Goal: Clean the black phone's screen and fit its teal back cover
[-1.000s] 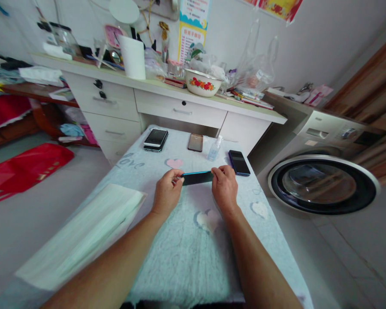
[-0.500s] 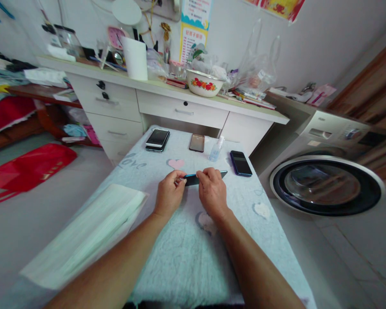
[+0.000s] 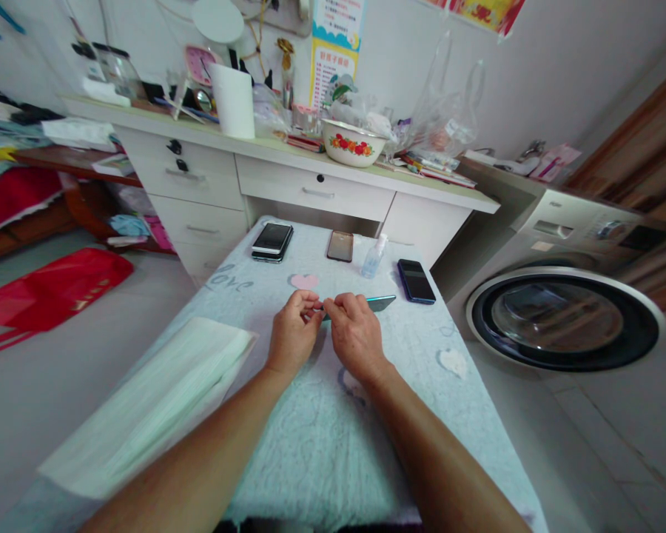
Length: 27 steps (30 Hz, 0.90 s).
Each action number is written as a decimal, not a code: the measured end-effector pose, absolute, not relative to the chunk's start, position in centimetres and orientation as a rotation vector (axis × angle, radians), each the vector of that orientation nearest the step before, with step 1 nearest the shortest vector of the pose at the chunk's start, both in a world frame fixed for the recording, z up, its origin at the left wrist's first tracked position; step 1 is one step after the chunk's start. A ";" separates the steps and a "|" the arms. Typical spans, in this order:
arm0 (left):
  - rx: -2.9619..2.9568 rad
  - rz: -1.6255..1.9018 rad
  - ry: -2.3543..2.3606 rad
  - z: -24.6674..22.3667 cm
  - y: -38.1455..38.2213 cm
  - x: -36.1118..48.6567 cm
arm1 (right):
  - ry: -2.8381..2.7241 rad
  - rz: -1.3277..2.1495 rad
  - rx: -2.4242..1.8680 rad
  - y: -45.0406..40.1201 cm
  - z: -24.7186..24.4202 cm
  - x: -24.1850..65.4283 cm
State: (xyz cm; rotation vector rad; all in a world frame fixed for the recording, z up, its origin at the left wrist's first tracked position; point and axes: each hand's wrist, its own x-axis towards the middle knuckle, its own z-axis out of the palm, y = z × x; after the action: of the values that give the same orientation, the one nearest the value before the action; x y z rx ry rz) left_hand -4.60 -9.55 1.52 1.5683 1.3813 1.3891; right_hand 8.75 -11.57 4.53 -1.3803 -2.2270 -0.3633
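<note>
Over the middle of the cloth-covered table (image 3: 311, 444), my left hand (image 3: 295, 332) pinches the left end of a thin dark phone (image 3: 382, 303) with a blue-green edge. My right hand (image 3: 357, 333) is closed at the phone's near side, close to my left fingertips, and hides much of it. Whether the right fingers also hold something small cannot be made out. The phone's right end sticks out past my right hand. Beyond the hands stand a clear spray bottle (image 3: 373, 259) and a brown phone case (image 3: 340, 246).
Stacked phones (image 3: 272, 241) lie at the table's far left, another phone (image 3: 416, 280) at the right. A pale folded cloth (image 3: 149, 407) covers the left edge. Behind is a cluttered desk (image 3: 288, 152); a washing machine (image 3: 555, 222) stands at the right.
My right hand has slid left along the phone, towards my left fingertips. More of the phone's right end shows, and its face looks tilted a little differently.
</note>
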 end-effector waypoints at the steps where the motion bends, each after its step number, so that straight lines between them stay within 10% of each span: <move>1: 1.572 1.387 1.375 1.5 -9.6 -4.6 | -2.233 -0.365 -1.374 -11.6 4.5 8.7; 27: 1.550 1.379 1.359 1.7 -9.6 -4.4 | -2.043 -0.365 -1.518 -11.2 4.6 10.5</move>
State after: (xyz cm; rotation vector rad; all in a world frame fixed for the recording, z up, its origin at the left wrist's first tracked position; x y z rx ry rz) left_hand -4.44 -9.57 1.70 1.5496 1.3586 1.3789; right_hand 10.45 -11.19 4.64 -1.5184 -2.0431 -0.3652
